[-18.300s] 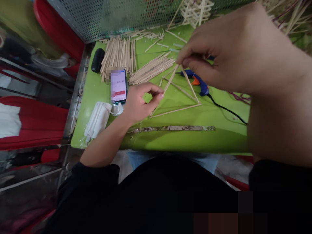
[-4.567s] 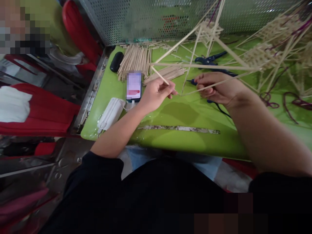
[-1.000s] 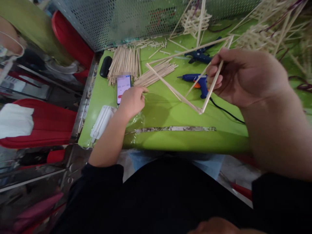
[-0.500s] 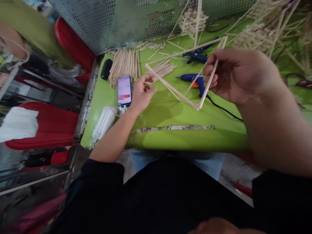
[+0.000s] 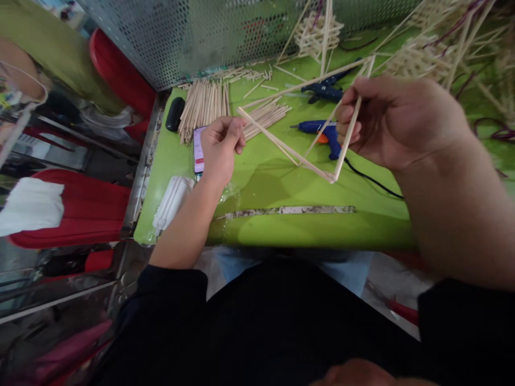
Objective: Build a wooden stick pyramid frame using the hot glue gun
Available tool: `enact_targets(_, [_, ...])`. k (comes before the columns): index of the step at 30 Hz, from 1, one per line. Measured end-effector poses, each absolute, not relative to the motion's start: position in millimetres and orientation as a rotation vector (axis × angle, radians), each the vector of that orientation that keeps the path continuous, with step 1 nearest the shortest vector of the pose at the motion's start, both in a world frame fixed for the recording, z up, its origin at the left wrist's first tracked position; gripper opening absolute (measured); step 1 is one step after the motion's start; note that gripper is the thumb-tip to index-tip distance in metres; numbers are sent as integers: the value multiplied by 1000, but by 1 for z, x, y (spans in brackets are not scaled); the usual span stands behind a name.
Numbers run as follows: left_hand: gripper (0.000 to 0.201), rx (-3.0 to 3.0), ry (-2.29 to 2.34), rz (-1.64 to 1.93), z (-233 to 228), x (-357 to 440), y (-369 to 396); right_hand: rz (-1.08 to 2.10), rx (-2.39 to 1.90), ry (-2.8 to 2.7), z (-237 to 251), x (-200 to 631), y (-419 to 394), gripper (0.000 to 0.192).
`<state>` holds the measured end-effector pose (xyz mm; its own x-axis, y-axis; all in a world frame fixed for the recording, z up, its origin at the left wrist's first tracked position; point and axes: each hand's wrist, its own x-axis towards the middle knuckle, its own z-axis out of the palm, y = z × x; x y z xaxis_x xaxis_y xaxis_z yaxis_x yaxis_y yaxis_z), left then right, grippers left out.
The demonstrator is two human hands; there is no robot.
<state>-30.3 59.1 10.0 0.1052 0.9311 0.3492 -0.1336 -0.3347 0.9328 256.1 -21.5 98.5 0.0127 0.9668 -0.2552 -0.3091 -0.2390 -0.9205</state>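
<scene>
My right hand [image 5: 402,120] grips one side of a wooden stick frame [image 5: 281,143] and holds it up above the green table. The frame's thin sticks meet at corners, one low in front and one high beside my fingers. My left hand [image 5: 221,147] is closed, thumb against curled fingers, right by the frame's left corner. Whether anything fine is pinched there I cannot make out. Behind the frame lie a blue glue gun [image 5: 322,128] with a black cord and a second dark glue gun [image 5: 325,91].
Loose wooden sticks [image 5: 203,110] and a smaller bundle [image 5: 267,118] lie on the green table [image 5: 273,233]. Nearby are a phone [image 5: 198,153], a black case [image 5: 175,114], white folded masks [image 5: 173,201] and a patterned strip [image 5: 295,210]. Woven stick pieces [image 5: 319,33] stand behind.
My left hand has drawn slightly left and its fingers have closed; it now covers part of the phone. The frame in my right hand has barely shifted.
</scene>
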Motion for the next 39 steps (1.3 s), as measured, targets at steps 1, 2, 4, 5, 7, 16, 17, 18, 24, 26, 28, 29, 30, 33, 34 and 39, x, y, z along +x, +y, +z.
enact_targets(1, [38, 1416, 863, 1438, 11, -31, 59, 1487, -1160, -786, 98, 257, -21, 40])
enact_targets(2, [38, 1404, 888, 1469, 12, -33, 59, 1496, -1146, -753, 97, 257, -21, 39])
enact_targets(4, [41, 1381, 944, 1539, 14, -39, 61, 1510, -1131, -721, 97, 258, -21, 37])
enact_targets(5, [42, 1378, 959, 1575, 14, -43, 63, 1513, -1127, -722, 97, 258, -21, 37])
enact_targets(7, [44, 1386, 930, 1665, 14, -51, 68, 1521, -1123, -721, 97, 258, -21, 37])
enact_targets(16, [40, 1135, 792, 1896, 60, -110, 59, 1501, -1151, -728, 100, 258, -22, 38])
enact_targets(17, [37, 1196, 744, 1805, 68, -123, 55, 1503, -1149, -734, 101, 258, -23, 38])
enact_targets(18, [30, 1286, 694, 1733, 74, -135, 51, 1502, -1149, -740, 101, 258, -23, 38])
enact_targets(24, [27, 1252, 491, 1768, 70, -147, 46, 1483, -1164, -755, 100, 259, -22, 34])
enact_targets(26, [26, 1240, 487, 1671, 63, -131, 46, 1489, -1162, -742, 100, 259, -21, 34])
enact_targets(28, [27, 1299, 533, 1466, 56, -114, 46, 1494, -1156, -733, 99, 260, -21, 34])
enact_targets(29, [30, 1341, 534, 1334, 52, -105, 46, 1497, -1152, -731, 99, 260, -21, 34])
enact_targets(30, [33, 1387, 518, 1189, 48, -97, 44, 1500, -1148, -731, 99, 259, -21, 34])
enact_targets(33, [33, 1584, 493, 813, 33, -70, 35, 1505, -1138, -731, 100, 258, -22, 34])
enact_targets(34, [30, 1705, 542, 754, 27, -61, 31, 1502, -1140, -731, 100, 258, -22, 34])
enact_targets(39, [23, 2610, 739, 651, -3, -24, 12, 1487, -1159, -789, 97, 259, -20, 36])
